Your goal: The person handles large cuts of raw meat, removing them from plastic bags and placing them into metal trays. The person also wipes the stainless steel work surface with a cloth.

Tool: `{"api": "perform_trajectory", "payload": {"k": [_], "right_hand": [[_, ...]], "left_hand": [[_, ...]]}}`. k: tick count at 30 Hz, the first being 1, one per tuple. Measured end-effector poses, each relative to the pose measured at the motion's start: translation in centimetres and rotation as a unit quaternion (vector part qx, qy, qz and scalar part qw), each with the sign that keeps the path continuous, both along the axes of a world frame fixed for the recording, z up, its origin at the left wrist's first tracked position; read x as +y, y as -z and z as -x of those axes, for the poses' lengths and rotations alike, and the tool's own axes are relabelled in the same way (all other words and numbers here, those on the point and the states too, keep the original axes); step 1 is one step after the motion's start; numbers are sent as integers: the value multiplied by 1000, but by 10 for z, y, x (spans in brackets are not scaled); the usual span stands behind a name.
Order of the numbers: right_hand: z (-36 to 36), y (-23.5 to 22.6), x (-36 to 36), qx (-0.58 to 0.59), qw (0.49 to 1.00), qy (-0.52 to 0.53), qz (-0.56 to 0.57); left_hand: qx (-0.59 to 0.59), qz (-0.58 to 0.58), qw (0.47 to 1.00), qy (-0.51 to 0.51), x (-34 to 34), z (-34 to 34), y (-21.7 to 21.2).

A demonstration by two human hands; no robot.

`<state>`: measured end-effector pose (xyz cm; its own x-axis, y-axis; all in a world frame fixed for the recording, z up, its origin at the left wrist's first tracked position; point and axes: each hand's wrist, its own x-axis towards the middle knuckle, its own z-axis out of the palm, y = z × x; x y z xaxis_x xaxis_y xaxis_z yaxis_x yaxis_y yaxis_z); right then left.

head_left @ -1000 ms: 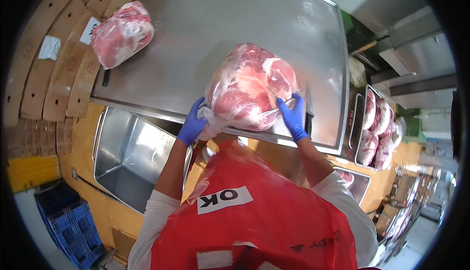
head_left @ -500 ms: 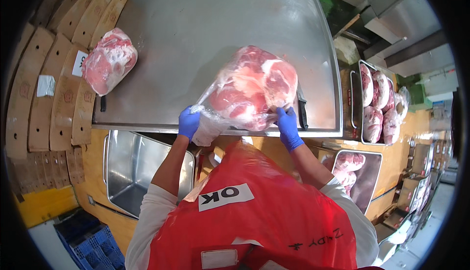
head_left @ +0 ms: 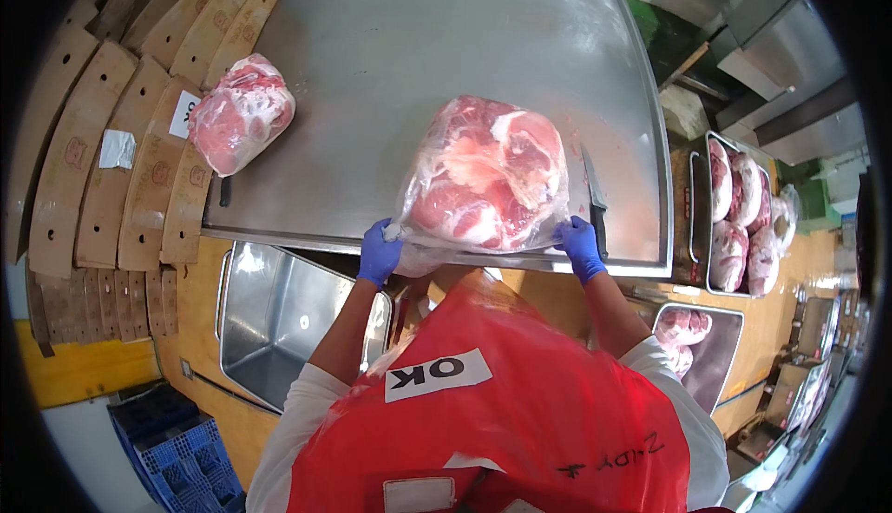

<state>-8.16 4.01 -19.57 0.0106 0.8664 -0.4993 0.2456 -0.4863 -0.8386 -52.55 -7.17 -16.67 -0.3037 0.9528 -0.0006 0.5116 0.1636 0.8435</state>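
A large cut of raw meat point(head_left: 488, 174) lies near the front edge of the steel table point(head_left: 446, 30), wrapped in a clear plastic bag point(head_left: 423, 253). At the bag's near left corner, my blue-gloved left hand point(head_left: 379, 251) is closed on the plastic. My right hand point(head_left: 581, 247), gloved in the same blue, pinches the bag at its near right corner. Just right of the meat, a knife point(head_left: 595, 199) with a black handle rests close to my right hand. Another cut of meat point(head_left: 243, 115) in plastic sits at the table's left side.
Stacked cardboard boxes point(head_left: 139, 160) line the left. A deep steel bin point(head_left: 288, 313) stands below the table's front left. On the right are a steel tub of meat pieces point(head_left: 743, 197) and a smaller tub with meat point(head_left: 715, 355). Blue crates point(head_left: 190, 462) stand at lower left.
My right hand has shifted outward to the right, and the bag is spread wider and flatter across its near edge. The whole view has shifted slightly.
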Motion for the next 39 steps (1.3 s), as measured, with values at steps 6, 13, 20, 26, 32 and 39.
{"api": "perform_trajectory", "payload": {"k": [6, 13, 20, 26, 32, 39], "right_hand": [[6, 71, 36, -160, 898, -279, -299], [63, 41, 33, 206, 945, -209, -145], [93, -5, -1, 329, 928, -166, -42], [91, -71, -29, 400, 885, -108, 211], [96, -144, 59, 258, 960, -92, 57], [88, -154, 41, 107, 992, -59, -21]], "left_hand": [[-637, 144, 757, -4, 17, -14, -6], [-555, 233, 799, 4, -15, -27, -19], [-535, 237, 809, -48, -48, -33, -95], [-634, 36, 771, 57, -10, 1, -174], [-540, -174, 820, 76, 134, 34, -178], [-590, 0, 805, -58, 102, 67, -94]]}}
